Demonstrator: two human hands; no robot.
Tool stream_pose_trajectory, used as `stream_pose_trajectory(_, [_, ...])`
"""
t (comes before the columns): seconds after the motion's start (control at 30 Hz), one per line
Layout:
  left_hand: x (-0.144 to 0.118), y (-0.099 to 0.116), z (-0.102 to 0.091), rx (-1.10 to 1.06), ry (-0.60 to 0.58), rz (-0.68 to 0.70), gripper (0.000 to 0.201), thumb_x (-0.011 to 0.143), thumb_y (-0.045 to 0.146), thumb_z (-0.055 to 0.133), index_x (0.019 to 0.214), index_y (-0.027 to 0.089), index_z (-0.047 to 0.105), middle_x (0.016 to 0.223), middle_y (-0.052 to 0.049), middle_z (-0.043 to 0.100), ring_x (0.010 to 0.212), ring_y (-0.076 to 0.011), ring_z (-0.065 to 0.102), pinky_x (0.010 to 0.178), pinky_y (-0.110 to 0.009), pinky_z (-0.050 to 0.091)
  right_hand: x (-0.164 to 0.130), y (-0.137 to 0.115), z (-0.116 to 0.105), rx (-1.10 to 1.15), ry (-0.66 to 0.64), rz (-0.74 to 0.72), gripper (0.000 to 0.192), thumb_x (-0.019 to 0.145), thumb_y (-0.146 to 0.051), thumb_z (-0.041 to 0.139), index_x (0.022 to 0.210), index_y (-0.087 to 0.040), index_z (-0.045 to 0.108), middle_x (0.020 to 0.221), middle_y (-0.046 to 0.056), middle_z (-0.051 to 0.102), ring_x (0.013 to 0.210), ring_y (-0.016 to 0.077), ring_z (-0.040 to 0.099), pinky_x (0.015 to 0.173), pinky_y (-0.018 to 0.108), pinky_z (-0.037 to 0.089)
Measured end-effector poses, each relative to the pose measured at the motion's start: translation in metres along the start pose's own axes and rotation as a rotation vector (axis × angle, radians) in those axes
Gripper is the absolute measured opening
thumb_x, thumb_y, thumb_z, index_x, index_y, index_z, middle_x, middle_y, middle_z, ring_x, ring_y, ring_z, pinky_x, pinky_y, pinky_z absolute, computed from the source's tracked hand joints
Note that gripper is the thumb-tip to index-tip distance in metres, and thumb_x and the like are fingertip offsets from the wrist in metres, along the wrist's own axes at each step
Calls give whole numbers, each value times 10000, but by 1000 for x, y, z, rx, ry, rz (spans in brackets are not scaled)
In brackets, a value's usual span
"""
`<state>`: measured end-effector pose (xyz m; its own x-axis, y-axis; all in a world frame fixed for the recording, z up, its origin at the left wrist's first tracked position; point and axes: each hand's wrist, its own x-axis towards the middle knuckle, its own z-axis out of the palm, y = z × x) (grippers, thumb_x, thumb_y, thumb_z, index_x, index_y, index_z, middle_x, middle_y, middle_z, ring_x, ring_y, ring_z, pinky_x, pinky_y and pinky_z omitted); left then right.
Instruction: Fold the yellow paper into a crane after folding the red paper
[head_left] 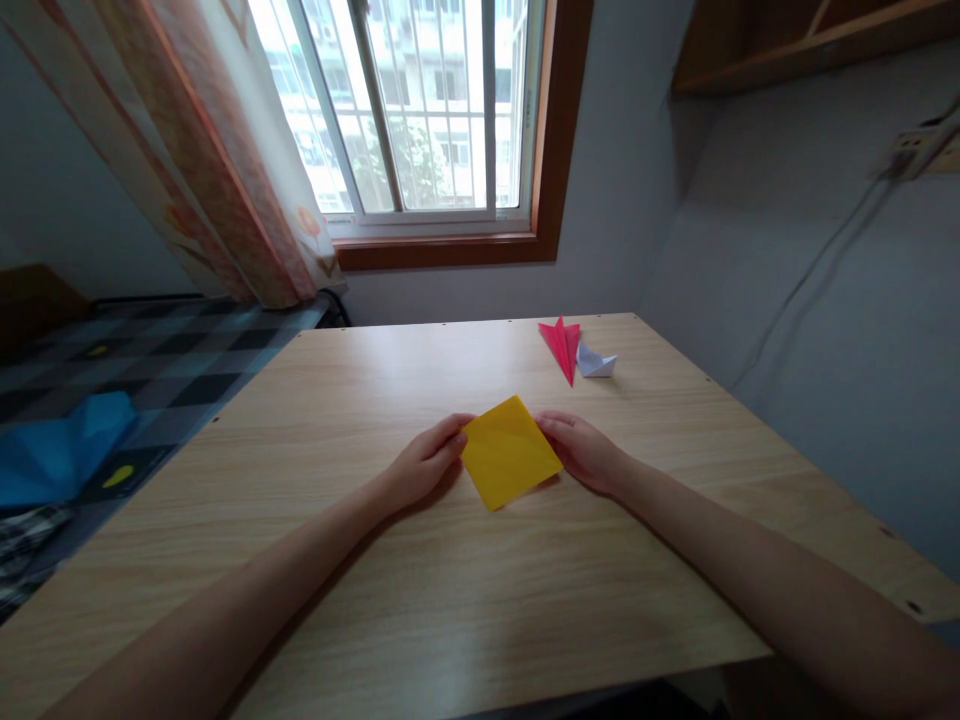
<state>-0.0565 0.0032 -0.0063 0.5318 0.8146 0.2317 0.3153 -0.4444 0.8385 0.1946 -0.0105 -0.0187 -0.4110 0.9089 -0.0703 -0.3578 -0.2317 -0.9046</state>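
Note:
A yellow square of paper (511, 455) is held between both hands just above the wooden table (450, 620), one corner pointing away from me. My left hand (431, 455) pinches its left side, with the thumb in view near the edge. On the other side, my right hand (581, 448) grips the right edge, and some of its fingers are hidden behind the sheet. The paper's near corner hangs close to the table and casts a small shadow.
Toward the back right of the table lie a pink paper plane (562, 348) and a white paper boat (596, 361), side by side. Left of the table is a bed (172, 345) with a checked cover and a blue folded item (71, 450). A window (420, 110) stands behind.

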Motion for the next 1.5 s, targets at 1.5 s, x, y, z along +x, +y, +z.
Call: stream_pose_trajectory(1.5, [4,-5,-12,-248,175,-8,179,767,350,719,757,178,672,1147,-116,619,1094,-271,580,954,-393,478,-3,-3,-1,-176,235,-122,249,715,-327,750,936,-212,737,937,56,764,852,280,711,784,402,566])
